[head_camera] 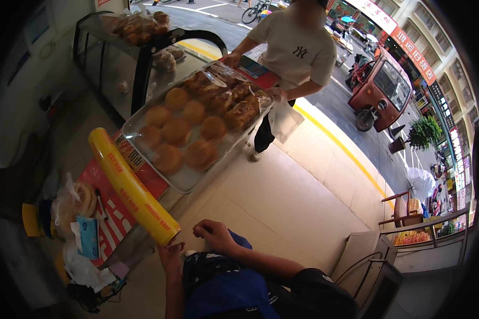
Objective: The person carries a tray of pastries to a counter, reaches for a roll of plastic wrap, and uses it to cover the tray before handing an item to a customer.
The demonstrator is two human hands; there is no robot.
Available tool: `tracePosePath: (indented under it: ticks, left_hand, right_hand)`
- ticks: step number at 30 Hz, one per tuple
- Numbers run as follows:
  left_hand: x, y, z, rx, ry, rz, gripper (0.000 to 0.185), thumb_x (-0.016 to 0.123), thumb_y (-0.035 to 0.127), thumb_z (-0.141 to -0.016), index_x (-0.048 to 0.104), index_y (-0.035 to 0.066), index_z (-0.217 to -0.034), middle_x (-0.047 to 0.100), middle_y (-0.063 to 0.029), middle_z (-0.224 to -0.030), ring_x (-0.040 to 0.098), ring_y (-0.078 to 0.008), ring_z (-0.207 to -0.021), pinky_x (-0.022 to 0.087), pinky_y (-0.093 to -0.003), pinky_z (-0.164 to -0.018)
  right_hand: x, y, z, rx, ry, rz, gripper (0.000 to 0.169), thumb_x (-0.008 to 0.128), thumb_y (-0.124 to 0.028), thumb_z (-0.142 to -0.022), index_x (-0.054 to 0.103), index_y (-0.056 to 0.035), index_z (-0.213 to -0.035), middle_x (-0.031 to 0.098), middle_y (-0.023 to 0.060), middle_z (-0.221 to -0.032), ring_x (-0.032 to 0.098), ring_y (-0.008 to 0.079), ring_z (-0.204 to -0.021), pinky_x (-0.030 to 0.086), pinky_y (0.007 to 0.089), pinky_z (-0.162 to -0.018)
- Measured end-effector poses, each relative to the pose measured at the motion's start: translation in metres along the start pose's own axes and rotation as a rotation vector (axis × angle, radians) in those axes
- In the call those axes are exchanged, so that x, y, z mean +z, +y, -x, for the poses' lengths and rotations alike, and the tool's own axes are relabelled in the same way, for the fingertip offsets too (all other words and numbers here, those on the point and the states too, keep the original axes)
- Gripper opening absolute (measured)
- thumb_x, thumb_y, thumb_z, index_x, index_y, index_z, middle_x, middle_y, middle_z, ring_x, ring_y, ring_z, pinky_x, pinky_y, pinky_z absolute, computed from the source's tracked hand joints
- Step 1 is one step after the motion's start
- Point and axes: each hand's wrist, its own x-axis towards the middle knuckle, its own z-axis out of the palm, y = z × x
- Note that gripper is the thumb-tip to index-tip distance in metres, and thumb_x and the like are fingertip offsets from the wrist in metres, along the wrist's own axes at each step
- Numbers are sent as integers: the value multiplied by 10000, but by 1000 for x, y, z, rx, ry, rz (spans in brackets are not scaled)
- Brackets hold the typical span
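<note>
My left hand [171, 252] is at the lower end of a yellow roll of plastic wrap [133, 187]; its grip is hidden there. Just to the right, my right hand [213, 234] is raised with its fingers curled, and nothing shows in it. The roll lies slanted over a red-covered counter [113, 217]. Beyond it is a metal tray [179, 185] under clear film. Round buns [176, 130] fill its nearer part and browned, topped bread [239, 113] its far part. A person in a white T-shirt [299, 48] stands at the tray's far end, hands at its corners.
A glass display case [103, 60] with bagged bread [141, 28] on top stands at the upper left. Bagged flat buns [84, 199] and a blue tissue pack [88, 237] lie on the counter's left. A metal cabinet [357, 259] is at the lower right.
</note>
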Motion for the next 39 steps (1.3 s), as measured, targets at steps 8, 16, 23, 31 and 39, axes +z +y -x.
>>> tracePosePath:
  ticks: [8, 16, 23, 31, 39]
  left_hand:
    - [-7, -18, -7, -67, -19, -29, 553, 585, -69, -907, 409, -10, -1428, 573, -187, -1290, 702, -251, -990, 594, -355, -856]
    - [-14, -25, -3, -85, 9, 15, 615, 581, -82, -893, 369, 6, -1463, 609, -197, -1261, 714, -262, -952, 602, -360, -845]
    - [-19, -24, 2, -109, 53, 67, 710, 552, -117, -871, 329, 42, -1526, 603, -209, -1247, 720, -281, -908, 610, -354, -817]
    - [-33, -33, 1, -155, 41, 61, 833, 565, -112, -869, 197, 36, -1602, 626, -194, -1233, 713, -279, -940, 594, -369, -836]
    - [-27, -26, 6, -205, 73, 80, 769, 573, -95, -886, 251, 22, -1574, 637, -199, -1238, 712, -280, -956, 595, -383, -876]
  right_hand:
    - [-2, -4, 2, -10, -15, -19, 219, 634, -180, -1041, 713, 22, -1073, 739, 57, -906, 677, 111, -864, 549, 285, -817]
    - [8, 0, 4, -20, -69, 2, 225, 630, -182, -1043, 710, 26, -1072, 744, 71, -910, 692, 124, -870, 559, 297, -818]
    - [13, 5, 1, -11, -118, 8, 235, 619, -177, -1047, 699, 42, -1069, 742, 83, -922, 697, 134, -886, 557, 295, -830]
    - [20, 11, -1, -28, -119, 28, 227, 617, -170, -1045, 698, 40, -1074, 752, 95, -919, 706, 141, -869, 564, 301, -813]
    - [19, 10, 0, -17, -123, 50, 228, 621, -175, -1043, 700, 37, -1071, 752, 95, -920, 707, 145, -870, 564, 304, -818]
